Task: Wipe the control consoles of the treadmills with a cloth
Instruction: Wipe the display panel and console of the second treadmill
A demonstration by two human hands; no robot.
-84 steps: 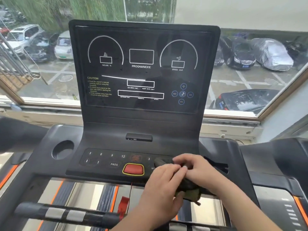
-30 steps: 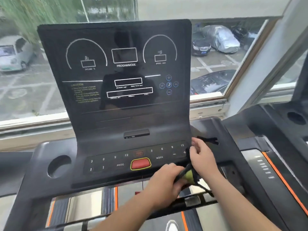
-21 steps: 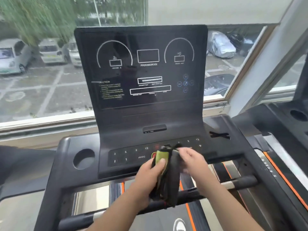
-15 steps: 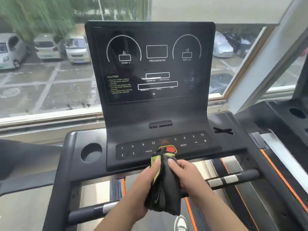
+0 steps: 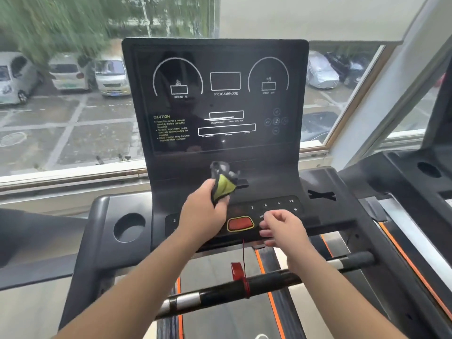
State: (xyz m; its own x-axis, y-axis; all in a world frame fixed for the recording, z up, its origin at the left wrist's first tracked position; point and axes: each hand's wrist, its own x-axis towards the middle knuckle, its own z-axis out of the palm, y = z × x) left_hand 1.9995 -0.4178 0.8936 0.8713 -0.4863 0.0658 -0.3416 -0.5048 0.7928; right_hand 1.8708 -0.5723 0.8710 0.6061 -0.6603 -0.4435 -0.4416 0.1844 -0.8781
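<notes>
Right hand now off one cloth, loosely curled, left hand grips it, one console

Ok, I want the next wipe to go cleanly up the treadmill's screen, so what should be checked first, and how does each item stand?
1. Grip on the dark grey and yellow-green cloth by the left hand: ok.
2. Cloth touching the black treadmill console: cannot tell.
3. The right hand free, holding nothing: ok.
4. The red oval stop button uncovered, no finger on it: ok.
5. The glossy black display screen shows no lit readings: ok.
</notes>
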